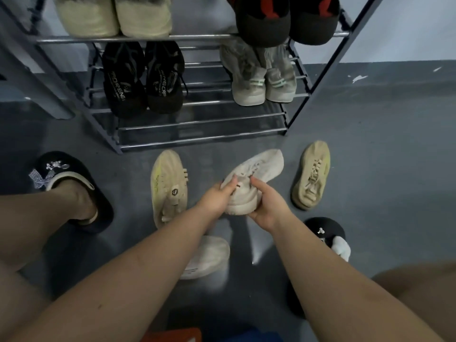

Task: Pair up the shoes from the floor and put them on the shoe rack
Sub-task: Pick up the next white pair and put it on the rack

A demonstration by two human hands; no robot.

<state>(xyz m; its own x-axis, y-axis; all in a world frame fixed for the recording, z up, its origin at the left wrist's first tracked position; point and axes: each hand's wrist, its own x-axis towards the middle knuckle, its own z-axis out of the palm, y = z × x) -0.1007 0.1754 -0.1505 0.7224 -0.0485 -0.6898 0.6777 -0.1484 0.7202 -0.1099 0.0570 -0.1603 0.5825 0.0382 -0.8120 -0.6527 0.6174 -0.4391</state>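
A pale beige sneaker [256,171] is lifted above the grey floor, toe pointing up-right. My left hand [218,197] grips its heel collar from the left and my right hand [265,206] grips the heel from the right. Left of it a yellowish sneaker [167,186] lies on the floor. A tan sneaker [312,175] lies at the right. A pale sneaker [209,257] lies below, partly hidden by my left forearm. The metal shoe rack [197,141] stands just beyond, its lowest shelf bare.
The rack holds a black pair [143,77], a grey pair [264,77], a cream pair [113,16] and a black-red pair [286,21]. My feet wear black slippers at left [66,174] and right [323,230]. A red and blue object [172,335] lies at the bottom edge.
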